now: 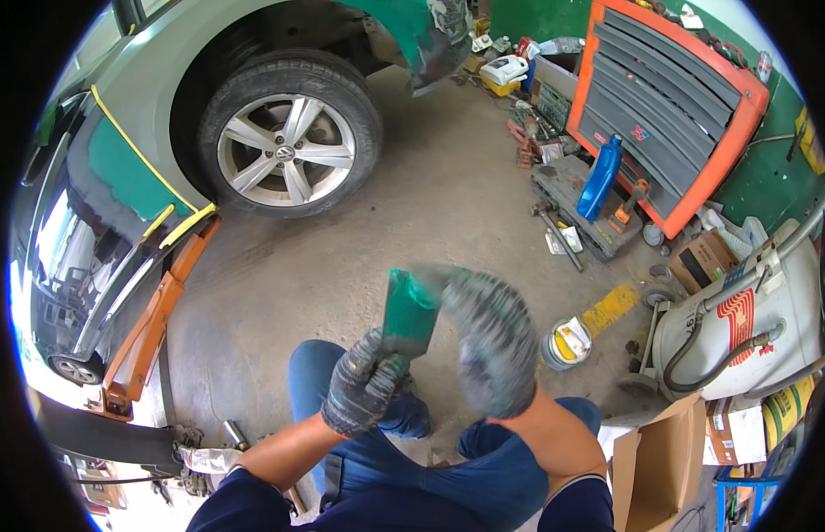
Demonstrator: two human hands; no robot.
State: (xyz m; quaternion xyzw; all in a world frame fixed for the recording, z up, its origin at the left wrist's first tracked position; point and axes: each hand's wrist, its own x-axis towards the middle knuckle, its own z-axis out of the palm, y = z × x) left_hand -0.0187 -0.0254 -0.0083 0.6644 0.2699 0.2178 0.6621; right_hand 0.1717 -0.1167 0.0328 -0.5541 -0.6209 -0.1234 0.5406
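Note:
In front of my knees, my left hand point(366, 381), in a grey knit glove, grips the lower end of a flat, dark rectangular plate point(407, 332). Green paste point(416, 291) is smeared over the plate's upper part. My right hand point(494, 341), gloved the same way, is at the plate's upper right edge. Motion smears its fingers, and a thin blurred shape shows at their tips over the paste; I cannot make out what it is. Beyond my hands stands a car's wheel point(287, 152) with a silver five-spoke rim, under a fender partly coated green.
An orange jack arm point(155, 324) slants beside the car at left. To the right are an open can point(567, 344), a hammer point(559, 235), a blue bottle point(600, 180) on a dark case, and a red-and-grey tool chest point(665, 97). A white tank point(740, 310) and open cardboard box point(661, 461) stand nearer.

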